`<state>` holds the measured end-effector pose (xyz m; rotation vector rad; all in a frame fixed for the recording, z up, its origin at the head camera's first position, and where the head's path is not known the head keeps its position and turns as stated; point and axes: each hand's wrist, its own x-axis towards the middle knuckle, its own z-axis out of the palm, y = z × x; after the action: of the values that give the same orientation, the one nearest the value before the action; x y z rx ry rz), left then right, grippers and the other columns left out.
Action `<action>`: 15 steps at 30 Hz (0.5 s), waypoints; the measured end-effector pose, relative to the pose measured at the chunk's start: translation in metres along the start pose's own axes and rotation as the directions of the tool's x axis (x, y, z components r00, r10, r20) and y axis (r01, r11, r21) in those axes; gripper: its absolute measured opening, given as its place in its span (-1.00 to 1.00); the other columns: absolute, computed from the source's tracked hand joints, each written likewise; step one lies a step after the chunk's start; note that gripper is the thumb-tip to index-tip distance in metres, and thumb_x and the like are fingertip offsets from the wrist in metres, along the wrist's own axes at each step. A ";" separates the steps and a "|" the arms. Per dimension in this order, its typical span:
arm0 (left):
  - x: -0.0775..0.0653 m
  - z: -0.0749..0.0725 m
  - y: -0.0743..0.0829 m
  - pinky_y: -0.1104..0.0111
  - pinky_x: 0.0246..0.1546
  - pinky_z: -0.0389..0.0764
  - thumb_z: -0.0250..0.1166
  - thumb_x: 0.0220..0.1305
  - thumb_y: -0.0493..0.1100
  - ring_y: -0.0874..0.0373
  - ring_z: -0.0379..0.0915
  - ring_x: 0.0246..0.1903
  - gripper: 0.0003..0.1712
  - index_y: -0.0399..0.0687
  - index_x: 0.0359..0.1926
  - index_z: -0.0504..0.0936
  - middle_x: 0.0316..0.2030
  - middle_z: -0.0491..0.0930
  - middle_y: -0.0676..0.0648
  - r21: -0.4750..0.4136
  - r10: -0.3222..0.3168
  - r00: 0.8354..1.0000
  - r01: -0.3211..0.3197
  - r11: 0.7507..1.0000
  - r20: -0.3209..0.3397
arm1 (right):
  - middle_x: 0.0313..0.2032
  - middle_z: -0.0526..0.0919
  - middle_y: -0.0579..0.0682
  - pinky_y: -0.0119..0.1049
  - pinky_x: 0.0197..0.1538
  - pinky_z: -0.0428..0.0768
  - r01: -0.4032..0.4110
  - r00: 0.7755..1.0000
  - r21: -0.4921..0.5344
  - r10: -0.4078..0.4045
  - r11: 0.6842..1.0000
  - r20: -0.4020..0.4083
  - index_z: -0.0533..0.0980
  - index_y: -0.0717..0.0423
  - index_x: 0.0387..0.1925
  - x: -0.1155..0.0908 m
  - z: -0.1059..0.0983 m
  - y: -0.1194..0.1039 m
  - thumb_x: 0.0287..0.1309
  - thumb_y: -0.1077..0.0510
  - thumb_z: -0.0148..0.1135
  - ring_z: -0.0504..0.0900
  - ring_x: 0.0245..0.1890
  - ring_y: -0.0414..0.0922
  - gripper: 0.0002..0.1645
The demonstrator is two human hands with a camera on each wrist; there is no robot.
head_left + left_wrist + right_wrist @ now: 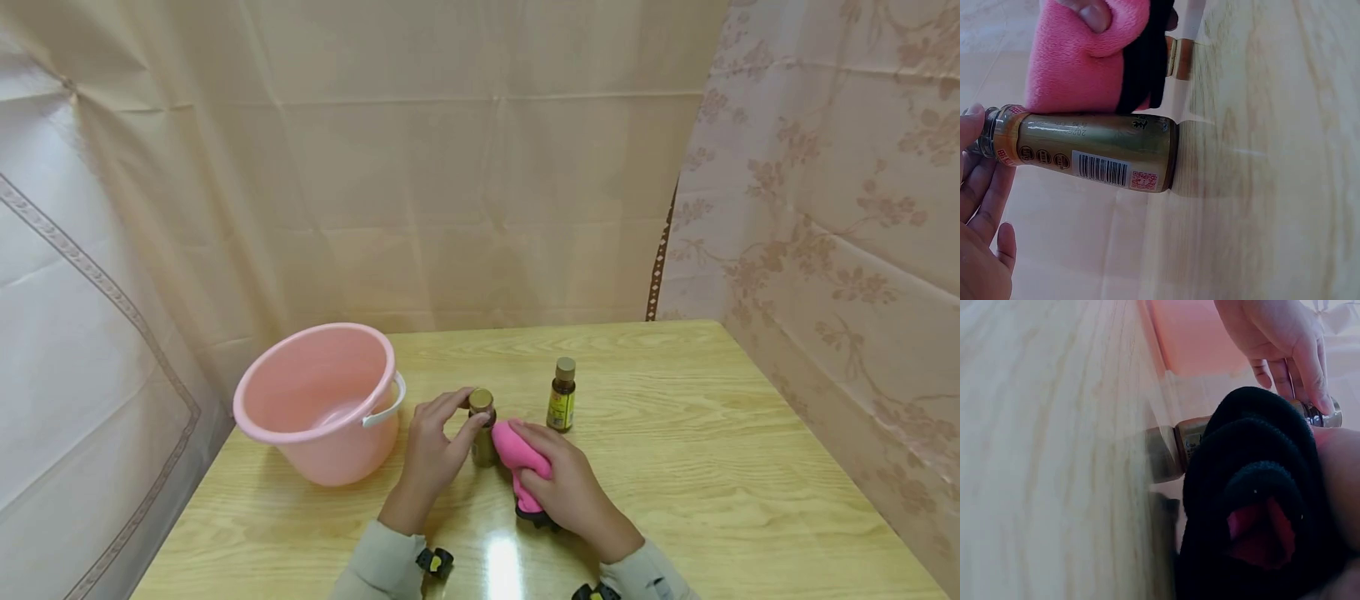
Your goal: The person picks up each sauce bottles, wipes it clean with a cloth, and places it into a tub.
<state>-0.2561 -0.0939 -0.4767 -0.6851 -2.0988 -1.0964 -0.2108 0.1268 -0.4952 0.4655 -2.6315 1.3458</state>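
Note:
A gold-capped bottle [483, 451] stands upright on the table, and my left hand [432, 448] pinches its neck between thumb and fingers. In the left wrist view this bottle [1054, 134] shows a gold label with a barcode and a red square code. My right hand [576, 498] grips a bunched pink cloth [519, 457] with a black edge. The cloth [1075, 65] lies right along the bottle's side in the left wrist view. Its black part [1254, 434] fills the middle of the right wrist view and hides much of the bottle there.
A second small brown bottle [561, 407] with a gold cap and a yellow-green label stands just beyond my right hand. To the left is a pink bucket [337, 462] with a white handle [386, 411]. The wooden table [712, 450] reaches back to beige curtains [480, 167].

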 end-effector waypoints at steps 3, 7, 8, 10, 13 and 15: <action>0.000 -0.001 0.001 0.13 -0.01 0.45 0.49 0.29 -0.10 0.10 0.72 -0.03 -0.54 -0.14 0.16 0.71 -0.04 0.78 -0.02 -0.004 -0.012 1.000 0.012 1.000 0.006 | 0.35 0.54 -0.14 -0.31 -0.02 0.65 -0.015 1.000 0.009 0.014 1.000 0.027 0.48 -0.33 0.41 0.000 0.001 0.000 0.19 0.25 0.42 0.62 0.05 -0.18 -0.20; 0.000 -0.003 0.002 0.13 -0.02 0.45 0.49 0.29 -0.10 0.10 0.72 -0.03 -0.56 -0.10 0.16 0.72 -0.04 0.78 -0.01 -0.003 -0.016 1.000 0.016 1.000 0.002 | 0.33 0.56 -0.11 -0.37 -0.07 0.64 -0.018 0.999 0.006 0.018 1.000 0.046 0.47 -0.28 0.43 0.000 0.002 -0.001 0.19 0.26 0.41 0.61 -0.02 -0.22 -0.21; 0.001 -0.003 0.003 0.13 -0.02 0.45 0.49 0.28 -0.10 0.10 0.72 -0.03 -0.56 -0.11 0.16 0.72 -0.04 0.78 -0.02 -0.003 -0.014 1.000 0.014 1.000 0.001 | 0.33 0.56 -0.11 -0.37 -0.08 0.64 -0.020 0.999 0.003 0.020 1.000 0.046 0.47 -0.28 0.42 0.000 0.002 -0.001 0.19 0.25 0.41 0.61 -0.02 -0.22 -0.21; 0.001 -0.003 0.003 0.12 -0.02 0.45 0.49 0.29 -0.09 0.10 0.72 -0.03 -0.56 -0.10 0.16 0.72 -0.04 0.78 -0.02 -0.006 -0.013 1.000 0.013 1.000 -0.001 | 0.33 0.56 -0.10 -0.34 -0.06 0.64 -0.023 0.999 -0.009 0.024 1.000 0.044 0.47 -0.26 0.43 0.000 0.001 -0.001 0.18 0.24 0.42 0.61 -0.01 -0.22 -0.21; 0.001 -0.002 0.003 0.13 -0.04 0.44 0.49 0.29 -0.08 0.10 0.72 -0.03 -0.55 -0.11 0.16 0.72 -0.04 0.78 -0.01 -0.004 -0.017 1.000 0.017 1.000 0.000 | 0.33 0.56 -0.08 -0.24 0.01 0.64 -0.038 0.998 -0.030 0.040 0.999 0.046 0.49 -0.24 0.41 -0.001 0.000 -0.002 0.15 0.24 0.43 0.61 0.06 -0.17 -0.21; 0.000 -0.001 0.003 0.13 -0.05 0.43 0.49 0.29 -0.08 0.11 0.72 -0.04 -0.56 -0.10 0.16 0.72 -0.05 0.78 0.00 0.000 -0.024 1.000 0.024 1.000 0.003 | 0.33 0.56 -0.04 -0.15 0.07 0.63 -0.050 0.997 -0.052 0.052 0.997 0.049 0.51 -0.22 0.40 -0.003 0.000 -0.002 0.13 0.23 0.43 0.61 0.13 -0.10 -0.22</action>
<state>-0.2540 -0.0933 -0.4745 -0.6637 -2.1147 -1.1093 -0.2076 0.1261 -0.4948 0.4334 -2.7287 1.2948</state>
